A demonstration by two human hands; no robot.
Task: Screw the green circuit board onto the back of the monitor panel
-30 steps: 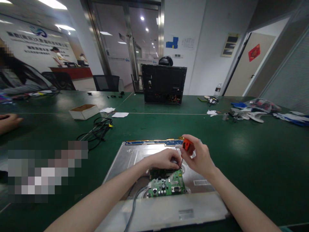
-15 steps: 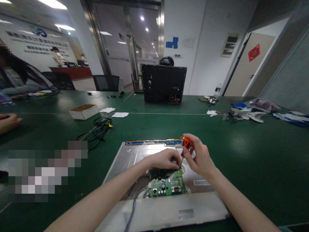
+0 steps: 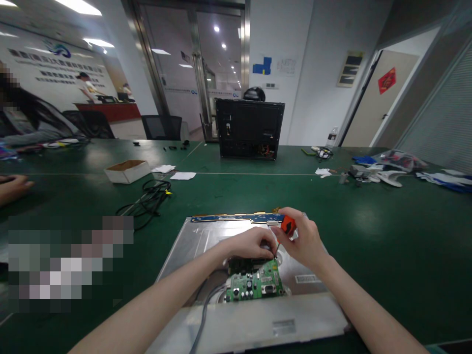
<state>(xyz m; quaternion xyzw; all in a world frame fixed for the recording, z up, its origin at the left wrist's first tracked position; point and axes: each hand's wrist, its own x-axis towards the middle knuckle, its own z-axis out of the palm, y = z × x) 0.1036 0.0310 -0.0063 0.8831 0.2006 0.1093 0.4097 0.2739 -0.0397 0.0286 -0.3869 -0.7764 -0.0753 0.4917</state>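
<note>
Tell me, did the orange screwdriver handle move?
Yes. The orange screwdriver handle in the right hand tipped right and lower, nearer the long blue strip.

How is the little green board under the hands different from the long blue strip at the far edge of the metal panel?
The green circuit board is short and blocky; the blue strip is long and thin. The green circuit board carries raised parts and connectors, while the blue strip looks flat. The left hand rests by the green circuit board, and the right hand points an orange screwdriver at its corner; no hand holds the blue strip. Both lie on the metal panel.
</note>
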